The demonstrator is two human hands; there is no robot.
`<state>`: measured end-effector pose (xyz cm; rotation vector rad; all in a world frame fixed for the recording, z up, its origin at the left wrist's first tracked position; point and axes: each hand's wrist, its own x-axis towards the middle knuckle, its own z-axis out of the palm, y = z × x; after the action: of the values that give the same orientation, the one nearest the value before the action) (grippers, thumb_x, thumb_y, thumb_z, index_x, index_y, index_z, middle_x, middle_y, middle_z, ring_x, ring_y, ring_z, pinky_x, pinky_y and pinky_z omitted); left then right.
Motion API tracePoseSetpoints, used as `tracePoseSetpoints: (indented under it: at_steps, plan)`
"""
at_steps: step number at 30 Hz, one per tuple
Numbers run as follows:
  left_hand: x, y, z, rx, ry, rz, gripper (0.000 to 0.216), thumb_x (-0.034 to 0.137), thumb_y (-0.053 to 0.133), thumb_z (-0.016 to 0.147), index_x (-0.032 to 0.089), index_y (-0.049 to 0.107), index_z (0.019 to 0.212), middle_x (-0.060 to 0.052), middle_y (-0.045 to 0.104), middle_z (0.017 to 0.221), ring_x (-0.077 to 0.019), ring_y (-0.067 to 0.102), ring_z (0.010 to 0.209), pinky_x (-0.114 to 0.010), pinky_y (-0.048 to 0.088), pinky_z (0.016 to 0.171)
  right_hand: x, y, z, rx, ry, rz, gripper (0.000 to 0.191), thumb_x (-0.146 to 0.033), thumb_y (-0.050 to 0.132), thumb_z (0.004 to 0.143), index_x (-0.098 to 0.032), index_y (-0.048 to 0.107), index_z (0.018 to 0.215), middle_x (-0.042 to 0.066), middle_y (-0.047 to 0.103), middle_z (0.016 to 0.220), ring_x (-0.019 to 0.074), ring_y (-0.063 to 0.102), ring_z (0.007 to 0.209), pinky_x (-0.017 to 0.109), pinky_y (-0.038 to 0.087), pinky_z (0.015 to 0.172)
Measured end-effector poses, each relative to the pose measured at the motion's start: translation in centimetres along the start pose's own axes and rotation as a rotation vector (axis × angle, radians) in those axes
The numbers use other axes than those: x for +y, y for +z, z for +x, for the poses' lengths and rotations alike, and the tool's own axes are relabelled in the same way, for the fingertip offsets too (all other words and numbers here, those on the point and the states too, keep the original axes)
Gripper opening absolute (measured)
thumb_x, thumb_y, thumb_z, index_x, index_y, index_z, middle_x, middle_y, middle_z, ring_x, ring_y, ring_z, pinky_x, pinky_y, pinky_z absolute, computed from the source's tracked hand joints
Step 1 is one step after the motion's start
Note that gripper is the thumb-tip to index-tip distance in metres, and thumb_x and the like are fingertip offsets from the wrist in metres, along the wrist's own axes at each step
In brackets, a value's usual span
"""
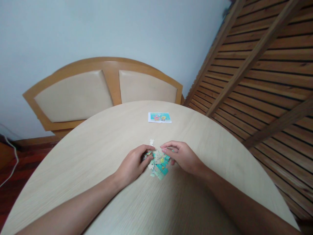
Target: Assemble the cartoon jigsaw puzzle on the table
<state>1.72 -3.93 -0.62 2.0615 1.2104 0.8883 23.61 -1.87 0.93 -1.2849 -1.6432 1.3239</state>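
A small heap of jigsaw puzzle pieces (158,160) lies on the table, some showing teal and yellow print, others their pale backs. My left hand (134,161) rests at the heap's left side, its thumb and forefinger apart and curved around pieces at the edge. At the right side, my right hand (183,156) has thumb and forefinger pinched together on what looks like a puzzle piece, seen nearly edge-on. Its lower fingers curl beside the heap. One pale loose piece (152,142) lies just beyond the heap.
Farther back on the round wooden table (110,137) lies a picture card (160,117) with a pink starfish and a yellow sponge cartoon figure. A padded bench back (110,81) stands behind the table, against the wall. Slatted wood (244,75) rises at the right.
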Motion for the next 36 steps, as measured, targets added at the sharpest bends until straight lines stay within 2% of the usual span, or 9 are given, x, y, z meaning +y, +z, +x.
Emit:
tracePoseSetpoints:
  at_steps: [3, 6, 9, 11, 15, 20, 29, 33, 36]
  plan:
    - [-0.5, -0.2, 0.4, 0.09, -0.042, -0.064, 0.021, 0.032, 0.056, 0.095, 0.019, 0.067, 0.108, -0.006, 0.074, 0.1, -0.0199, 0.068, 0.088, -0.033, 0.053, 0.081, 0.0, -0.3, -0.1, 0.033, -0.097, -0.116, 0.031, -0.04, 0.062, 0.086, -0.017, 0.072, 0.105, 0.007, 0.073, 0.097, 0.0194, 0.068, 0.082, 0.032, 0.057, 0.071]
    - [-0.9, -0.5, 0.7, 0.165, -0.096, -0.136, 0.026, 0.035, 0.053, 0.096, 0.017, 0.066, 0.109, -0.008, 0.074, 0.1, -0.0199, 0.069, 0.086, -0.032, 0.055, 0.077, -0.4, -0.3, -0.9, 0.036, -0.219, -0.347, 0.031, -0.037, 0.065, 0.087, -0.019, 0.071, 0.111, 0.009, 0.07, 0.117, 0.024, 0.064, 0.109, 0.038, 0.051, 0.097]
    - [-0.9, -0.9, 0.5, 0.166, -0.059, -0.035, 0.029, 0.031, 0.052, 0.095, 0.018, 0.062, 0.119, -0.01, 0.071, 0.114, -0.0226, 0.067, 0.1, -0.038, 0.054, 0.089, -0.7, 0.0, -2.1, -0.029, -0.285, -0.596, 0.061, -0.045, 0.083, 0.071, -0.018, 0.067, 0.123, 0.013, 0.064, 0.13, 0.0311, 0.055, 0.122, 0.046, 0.042, 0.109]
    - [-0.7, -1.1, 0.0, 0.093, 0.019, 0.1, 0.041, 0.03, 0.059, 0.09, 0.018, 0.056, 0.129, -0.012, 0.066, 0.125, -0.0259, 0.063, 0.111, -0.044, 0.051, 0.098, -0.7, 0.2, -2.8, -0.07, -0.298, -0.72, 0.072, -0.047, 0.088, 0.064, -0.017, 0.066, 0.125, 0.015, 0.062, 0.132, 0.0338, 0.053, 0.122, 0.049, 0.041, 0.109]
    - [-0.2, -1.0, -0.7, -0.083, 0.179, 0.253, 0.064, 0.032, 0.074, 0.081, 0.019, 0.049, 0.138, -0.012, 0.062, 0.13, -0.03, 0.057, 0.121, -0.048, 0.047, 0.105, -0.5, 0.5, -3.0, -0.073, -0.364, -0.814, 0.049, -0.039, 0.082, 0.075, -0.016, 0.069, 0.116, 0.012, 0.067, 0.122, 0.0295, 0.058, 0.113, 0.045, 0.047, 0.101]
    - [-0.4, -0.7, -0.1, -0.087, 0.217, 0.291, 0.035, 0.025, 0.06, 0.094, 0.02, 0.055, 0.129, -0.009, 0.068, 0.118, -0.026, 0.059, 0.114, -0.043, 0.05, 0.1, 0.1, 0.7, -2.0, -0.035, -0.492, -0.917, 0.035, -0.028, 0.075, 0.081, -0.014, 0.069, 0.112, 0.01, 0.07, 0.11, 0.0276, 0.061, 0.104, 0.043, 0.05, 0.096]
    - [-1.0, -0.3, 1.1, -0.049, 0.214, 0.344, 0.02, 0.022, 0.055, 0.097, 0.019, 0.06, 0.117, -0.009, 0.067, 0.111, -0.0257, 0.059, 0.106, -0.042, 0.049, 0.097, 0.3, 0.8, -0.8, -0.024, -0.581, -1.115, 0.034, -0.008, 0.054, 0.086, -0.014, 0.067, 0.117, 0.012, 0.074, 0.108, 0.0265, 0.067, 0.101, 0.038, 0.055, 0.088]
    - [-0.9, 0.2, 2.4, -0.107, 0.235, 0.416, 0.02, 0.021, 0.056, 0.096, 0.016, 0.061, 0.115, -0.011, 0.067, 0.108, -0.0267, 0.06, 0.101, -0.043, 0.049, 0.094, 1.1, -0.1, 0.4, 0.003, -0.603, -1.101, 0.037, -0.007, 0.051, 0.089, -0.014, 0.064, 0.123, 0.013, 0.074, 0.108, 0.0261, 0.069, 0.099, 0.039, 0.056, 0.088]
    - [-1.0, 0.8, 3.1, -0.064, 0.215, 0.347, 0.019, 0.02, 0.057, 0.094, 0.018, 0.062, 0.113, -0.009, 0.069, 0.105, -0.025, 0.062, 0.1, -0.04, 0.05, 0.093, 2.0, -0.7, 1.3, 0.082, -0.605, -0.951, 0.036, -0.008, 0.048, 0.092, -0.018, 0.064, 0.122, 0.011, 0.074, 0.11, 0.0243, 0.069, 0.101, 0.038, 0.054, 0.092]
